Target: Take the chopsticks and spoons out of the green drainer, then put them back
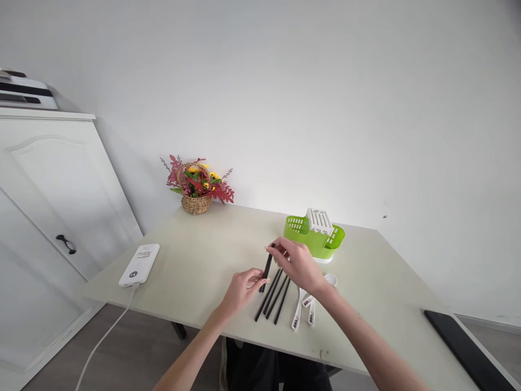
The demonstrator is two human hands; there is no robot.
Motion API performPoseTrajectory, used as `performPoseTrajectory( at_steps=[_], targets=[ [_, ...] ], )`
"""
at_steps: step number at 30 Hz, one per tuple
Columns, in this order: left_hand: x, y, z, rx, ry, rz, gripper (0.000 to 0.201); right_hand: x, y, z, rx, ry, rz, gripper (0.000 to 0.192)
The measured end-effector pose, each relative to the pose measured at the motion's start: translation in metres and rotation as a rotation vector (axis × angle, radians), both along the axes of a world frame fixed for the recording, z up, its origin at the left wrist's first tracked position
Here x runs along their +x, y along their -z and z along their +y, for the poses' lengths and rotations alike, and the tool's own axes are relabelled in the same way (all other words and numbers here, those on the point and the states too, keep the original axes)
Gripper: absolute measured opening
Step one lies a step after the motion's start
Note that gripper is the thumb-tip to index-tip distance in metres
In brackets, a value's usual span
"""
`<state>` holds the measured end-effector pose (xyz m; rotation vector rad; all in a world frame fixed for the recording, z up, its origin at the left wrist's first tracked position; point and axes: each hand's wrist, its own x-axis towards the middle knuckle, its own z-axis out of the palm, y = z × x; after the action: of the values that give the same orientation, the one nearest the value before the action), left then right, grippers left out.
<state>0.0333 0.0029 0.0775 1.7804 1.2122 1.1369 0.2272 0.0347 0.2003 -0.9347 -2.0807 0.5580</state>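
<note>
Black chopsticks (267, 266) are held tilted above the table between my two hands. My right hand (299, 264) pinches their upper end, while the fingers of my left hand (241, 290) close on the lower part. How many are in the grip I cannot tell. Several more black chopsticks (273, 294) lie side by side just below my right hand. White spoons with patterned handles (297, 313) rest to their right, partly hidden by my right wrist. Behind that hand stands a green utensil holder (313, 242) with a white slotted top (321, 221).
A wicker basket of artificial flowers (196, 205) stands at the back left of the table (195, 255). A white power bank (139, 266) with a cable (106, 334) lies near the left edge. At the right edge is a flat black object (466, 347). A white cabinet (77, 184) stands left.
</note>
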Motion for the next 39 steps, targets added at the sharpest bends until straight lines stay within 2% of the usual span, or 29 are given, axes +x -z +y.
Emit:
performPoseTrajectory(
  at_steps=[7, 12, 15, 18, 20, 22, 24, 27, 31, 35, 39],
  targets=[
    [-0.004, 0.029, 0.011, -0.032, 0.042, 0.105, 0.031, 0.016, -0.001, 0.001, -0.035, 0.058, -0.092, 0.038],
    [-0.005, 0.032, 0.031, -0.037, 0.091, 0.131, 0.027, 0.033, -0.003, 0.011, 0.006, 0.105, -0.155, 0.038],
    [-0.007, 0.031, 0.046, -0.062, 0.103, 0.091, 0.028, 0.050, -0.023, 0.026, 0.011, 0.173, -0.061, 0.040],
    [-0.009, 0.032, 0.058, -0.119, 0.083, 0.018, 0.035, 0.074, -0.056, 0.049, 0.030, 0.297, 0.062, 0.043],
    [-0.010, 0.034, 0.061, -0.149, 0.056, -0.024, 0.039, 0.090, -0.079, 0.067, 0.100, 0.423, 0.115, 0.042],
    [-0.010, 0.037, 0.062, -0.164, 0.019, -0.035, 0.043, 0.101, -0.095, 0.088, 0.189, 0.493, 0.089, 0.039],
    [-0.008, 0.040, 0.061, -0.174, -0.013, -0.028, 0.046, 0.108, -0.101, 0.111, 0.231, 0.530, 0.015, 0.038],
    [-0.007, 0.041, 0.059, -0.194, -0.034, -0.024, 0.048, 0.110, -0.091, 0.148, 0.164, 0.558, -0.166, 0.037],
    [-0.007, 0.042, 0.055, -0.202, -0.055, -0.032, 0.048, 0.104, -0.059, 0.193, -0.015, 0.509, -0.419, 0.038],
    [-0.007, 0.046, 0.051, -0.205, -0.067, -0.042, 0.048, 0.099, -0.027, 0.226, -0.106, 0.438, -0.436, 0.039],
    [-0.007, 0.051, 0.049, -0.200, -0.085, -0.032, 0.050, 0.103, -0.006, 0.252, -0.184, 0.408, -0.424, 0.039]
  ],
)
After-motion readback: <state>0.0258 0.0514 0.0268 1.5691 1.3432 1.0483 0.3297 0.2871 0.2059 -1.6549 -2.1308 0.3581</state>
